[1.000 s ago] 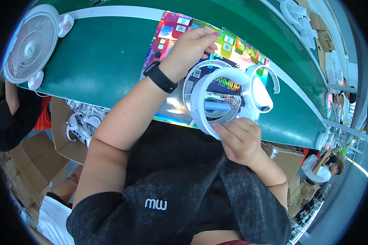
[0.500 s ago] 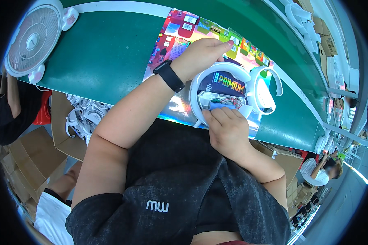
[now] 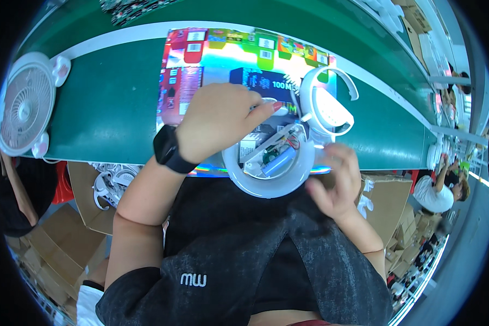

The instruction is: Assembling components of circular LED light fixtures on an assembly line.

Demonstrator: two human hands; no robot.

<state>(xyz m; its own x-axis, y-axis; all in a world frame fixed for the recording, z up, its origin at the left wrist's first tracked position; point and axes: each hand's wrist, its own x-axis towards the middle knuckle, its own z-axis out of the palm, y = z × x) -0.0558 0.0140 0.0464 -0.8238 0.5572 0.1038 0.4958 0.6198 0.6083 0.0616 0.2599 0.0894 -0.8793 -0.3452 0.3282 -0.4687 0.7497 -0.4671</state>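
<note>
A bright workshop with cardboard cartons (image 3: pixel 60 250) surrounds you, and your green tabletop (image 3: pixel 108 108) carries a shiny printed sheet (image 3: pixel 217 58) with a white fan (image 3: pixel 24 108) at the far left. The white ring housing (image 3: pixel 269 187) now sits closer to your body than half a second ago, its near rim reaching past the tabletop's front edge. It is also turned: the blue cylindrical cell (image 3: pixel 280 163) inside lies on a slant, in clear view beside the thin wires (image 3: pixel 293 142), where your fingers covered part of it before.

Your left hand (image 3: pixel 223 117) appears to grip the ring's far side, thumb on top, though its other fingers are hidden. Your right hand (image 3: pixel 337 182) is out of the opening, blurred and loosely spread just beside the right rim, holding nothing; you cannot tell whether a fingertip brushes it. So the housing seems to depend on your left hand alone, with its inside exposed. A white curved piece (image 3: pixel 331 108) lies close to the ring's upper right.
</note>
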